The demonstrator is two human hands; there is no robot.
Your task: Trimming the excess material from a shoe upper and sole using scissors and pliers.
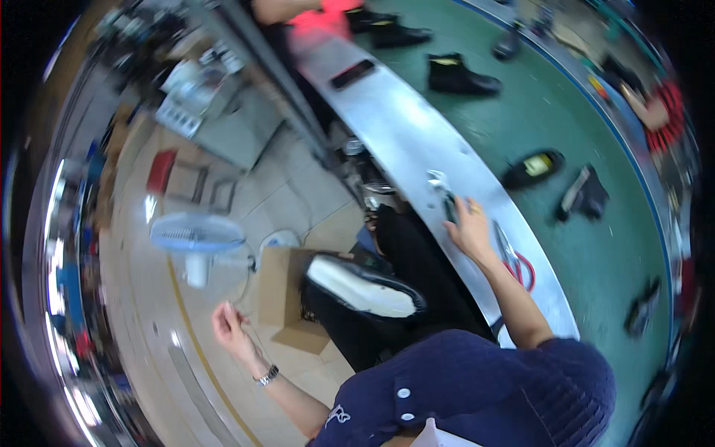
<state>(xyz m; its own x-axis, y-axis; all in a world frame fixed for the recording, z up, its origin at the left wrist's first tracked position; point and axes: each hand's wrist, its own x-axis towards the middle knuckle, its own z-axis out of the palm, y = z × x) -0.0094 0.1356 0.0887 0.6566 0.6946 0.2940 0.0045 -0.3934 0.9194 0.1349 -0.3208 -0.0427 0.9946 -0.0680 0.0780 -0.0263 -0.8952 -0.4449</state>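
The head view shows a seated person in a dark blue shirt [462,387], with both bare forearms stretched forward. A black shoe [365,290] lies on the person's lap, and its whitish sole faces up. The right hand [469,227] is at the metal counter [410,138], beside a hand tool [449,205] which has a silver head and a dark handle. The grip of this hand is partly open, with the thumb and fingers near the handle; one cannot tell whether it has hold of it. A pair of scissors [521,272] with red handles lies on the counter, just to the right of this hand.

The left hand [229,328] is in the air, well apart from the shoe, above a metal watch or bracelet [267,375] on its wrist. Its fingers are bent and blurred, so one cannot tell how far its grip is closed or if it has something. An open cardboard box [274,289] stands on the floor [149,313], between this hand and the shoe.
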